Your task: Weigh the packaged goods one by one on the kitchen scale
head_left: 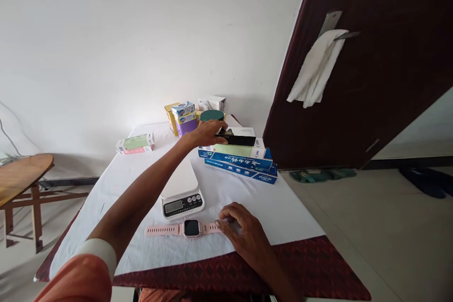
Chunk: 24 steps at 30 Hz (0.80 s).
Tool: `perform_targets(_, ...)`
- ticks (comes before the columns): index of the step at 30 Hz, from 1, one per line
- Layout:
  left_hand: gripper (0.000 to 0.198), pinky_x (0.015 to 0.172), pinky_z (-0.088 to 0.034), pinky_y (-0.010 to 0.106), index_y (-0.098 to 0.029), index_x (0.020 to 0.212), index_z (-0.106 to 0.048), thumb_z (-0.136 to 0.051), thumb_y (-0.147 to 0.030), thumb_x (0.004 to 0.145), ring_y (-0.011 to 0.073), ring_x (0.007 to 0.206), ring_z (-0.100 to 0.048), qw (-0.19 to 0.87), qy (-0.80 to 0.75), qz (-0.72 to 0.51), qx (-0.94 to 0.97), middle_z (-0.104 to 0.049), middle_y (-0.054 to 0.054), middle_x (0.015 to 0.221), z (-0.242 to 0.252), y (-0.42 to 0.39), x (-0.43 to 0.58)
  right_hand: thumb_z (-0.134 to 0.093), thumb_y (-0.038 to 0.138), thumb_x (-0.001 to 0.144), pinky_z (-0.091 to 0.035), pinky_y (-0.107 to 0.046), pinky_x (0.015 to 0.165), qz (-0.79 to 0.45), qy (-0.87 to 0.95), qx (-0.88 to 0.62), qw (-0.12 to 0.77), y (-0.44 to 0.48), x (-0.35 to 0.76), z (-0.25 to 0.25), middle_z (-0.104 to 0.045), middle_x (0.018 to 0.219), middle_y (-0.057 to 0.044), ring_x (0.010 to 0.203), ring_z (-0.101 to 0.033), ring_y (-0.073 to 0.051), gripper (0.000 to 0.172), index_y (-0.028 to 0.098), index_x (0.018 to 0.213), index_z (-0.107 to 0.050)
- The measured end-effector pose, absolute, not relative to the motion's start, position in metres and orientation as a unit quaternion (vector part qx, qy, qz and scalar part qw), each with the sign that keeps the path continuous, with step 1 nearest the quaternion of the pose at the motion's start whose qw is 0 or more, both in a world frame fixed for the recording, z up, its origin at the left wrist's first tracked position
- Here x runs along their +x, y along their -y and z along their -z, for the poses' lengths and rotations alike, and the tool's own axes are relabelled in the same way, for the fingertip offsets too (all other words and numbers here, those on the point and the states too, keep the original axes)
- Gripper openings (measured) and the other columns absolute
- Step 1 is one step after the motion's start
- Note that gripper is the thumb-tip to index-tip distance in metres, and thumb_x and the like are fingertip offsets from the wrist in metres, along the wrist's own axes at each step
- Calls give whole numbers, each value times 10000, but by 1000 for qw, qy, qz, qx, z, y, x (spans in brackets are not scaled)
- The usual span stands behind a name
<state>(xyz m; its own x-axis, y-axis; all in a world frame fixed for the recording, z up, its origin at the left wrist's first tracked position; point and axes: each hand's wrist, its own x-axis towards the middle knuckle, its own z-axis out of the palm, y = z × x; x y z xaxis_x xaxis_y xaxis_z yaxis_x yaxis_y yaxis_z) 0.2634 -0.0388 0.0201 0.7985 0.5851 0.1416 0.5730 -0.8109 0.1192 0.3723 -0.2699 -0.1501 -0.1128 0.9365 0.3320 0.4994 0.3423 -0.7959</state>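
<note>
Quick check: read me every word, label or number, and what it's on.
No text reads reliably.
Blue boxes: lettering too blurred.
Black box: print too small.
Blue-white carton: label too blurred.
Green boxes: print too small.
Scale: markings too small.
Watch: dark screen, none.

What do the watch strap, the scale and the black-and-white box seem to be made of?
Watch strap: probably silicone or rubber, matte pink, with moulded slots. Scale: likely plastic, smooth white, with rounded edges. Black-and-white box: apparently printed card, smooth, with flat sides and straight edges.

Table point(247, 198) with scale point(182, 180), watch point(192, 228), boxes point(240, 170)
</note>
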Motion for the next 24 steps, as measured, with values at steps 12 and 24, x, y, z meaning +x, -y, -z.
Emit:
perform_targets(12,280,838,-432,365,-229,1131,-571,-682,-292,881,242,982,-599,28,-390,-131,911,-647,42,1074,-24,113,133,-530,369,979,-497,-338,771,-276,696,-529,398,271,372,141,-653,911,-44,848,-627,-205,202,233,859,-619)
perform_targets(24,343,981,-414,436,-243,1198,-581,-704,-297,882,283,1125,-584,115,-446,-66,885,-640,70,1161,39,137,90,-532,394,972,-506,-298,747,-271,692,-540,395,272,370,136,-669,893,-43,819,-636,-189,229,230,851,-637)
